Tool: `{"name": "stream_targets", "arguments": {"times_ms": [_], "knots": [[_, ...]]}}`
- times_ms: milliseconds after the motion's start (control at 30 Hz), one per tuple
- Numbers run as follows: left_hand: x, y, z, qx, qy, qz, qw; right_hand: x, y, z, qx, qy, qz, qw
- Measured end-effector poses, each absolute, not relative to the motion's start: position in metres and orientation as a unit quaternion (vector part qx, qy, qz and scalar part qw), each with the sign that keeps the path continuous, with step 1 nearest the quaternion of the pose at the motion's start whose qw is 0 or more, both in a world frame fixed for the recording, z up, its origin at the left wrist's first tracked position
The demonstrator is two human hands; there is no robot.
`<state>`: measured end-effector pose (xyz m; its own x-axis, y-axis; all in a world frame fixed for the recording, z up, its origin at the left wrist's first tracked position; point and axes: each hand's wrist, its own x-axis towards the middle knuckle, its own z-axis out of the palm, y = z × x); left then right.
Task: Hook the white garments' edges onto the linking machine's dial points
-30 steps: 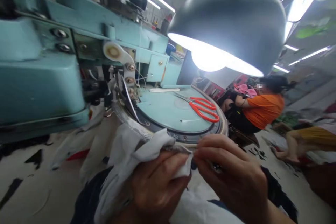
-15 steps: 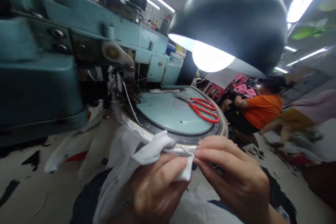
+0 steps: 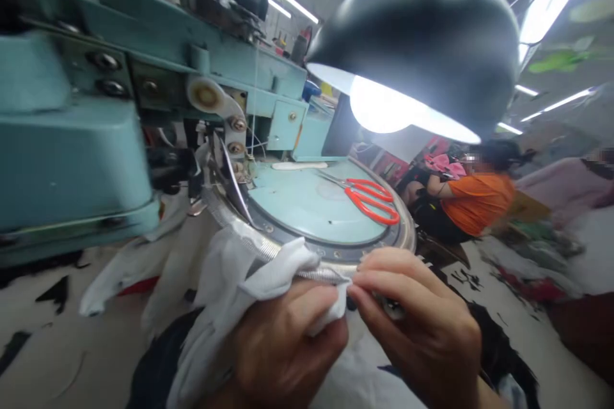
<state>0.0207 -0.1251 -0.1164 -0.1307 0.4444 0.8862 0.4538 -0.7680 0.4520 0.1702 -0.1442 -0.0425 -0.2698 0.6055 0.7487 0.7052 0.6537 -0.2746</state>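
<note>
**Left hand** (image 3: 283,348): bare, nearest the camera, fingers curled closed around a fold of white knit fabric (image 3: 225,294), a soft, thin, crumpled cloth that drapes down past the wrist.

**Right hand** (image 3: 417,326): bare, thumb and fingertips (image 3: 369,278) pressed together in a tight pinch at the fabric's edge, with no gap showing between them.

**Working edge:** the fabric's gathered edge lies against the toothed steel rim (image 3: 230,220) of a circular linking dial, and both hands meet at that rim. The teeth form a fine, comb-like band.

**Dial plate** (image 3: 307,204): flat, round, pale teal, in a dark ring set with small fasteners. It carries red-handled scissors (image 3: 369,201) with steel blades, lying closed, and a narrow white strip (image 3: 297,165) near the far edge.

**Machine housing** (image 3: 67,160): teal-painted, rounded metal with bolts and a cream roller (image 3: 206,96), rising left of the dial.

**Overhead:** black dome lamp (image 3: 412,25), lit bulb exposed.

**Beyond:** a seated person in an orange shirt (image 3: 480,204), and a person in a pale pink top (image 3: 561,182) at the right edge, both well apart.
</note>
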Motion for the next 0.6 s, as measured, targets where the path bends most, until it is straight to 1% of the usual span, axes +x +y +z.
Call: {"name": "stream_targets", "arguments": {"times_ms": [600], "knots": [[0.0199, -0.1311, -0.1100, -0.643, -0.379, -0.664, 0.032, 0.1630, -0.1433, -0.0524, -0.406, -0.769, -0.062, 0.489]]}}
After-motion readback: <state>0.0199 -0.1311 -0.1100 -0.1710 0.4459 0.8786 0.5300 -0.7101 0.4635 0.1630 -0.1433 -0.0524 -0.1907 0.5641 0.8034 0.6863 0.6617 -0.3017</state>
